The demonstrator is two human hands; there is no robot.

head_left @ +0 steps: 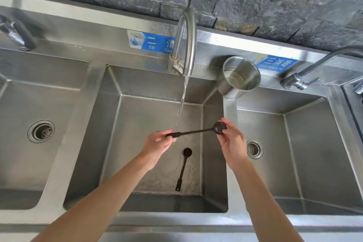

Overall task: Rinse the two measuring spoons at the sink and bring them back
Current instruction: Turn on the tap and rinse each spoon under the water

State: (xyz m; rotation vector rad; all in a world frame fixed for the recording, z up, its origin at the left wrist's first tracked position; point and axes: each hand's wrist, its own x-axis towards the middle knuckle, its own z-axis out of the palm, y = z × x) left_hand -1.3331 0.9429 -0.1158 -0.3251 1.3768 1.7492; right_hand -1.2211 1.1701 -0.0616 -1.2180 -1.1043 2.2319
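I hold one dark measuring spoon (196,131) level over the middle sink basin (137,116). My left hand (157,144) pinches its handle end, and my right hand (231,139) grips its round bowl. Water runs from the curved steel tap (186,41) and falls just behind the spoon's handle. A second dark measuring spoon (183,167) lies on the basin floor below my hands, bowl toward the back, touched by neither hand.
A steel cup (238,77) with water in it stands on the ledge between the middle and right basins. Left basin (23,163) and right basin (306,163) flank the middle one, each with a drain. Other taps stand at far left (17,35) and right (314,67). Dark stone wall behind.
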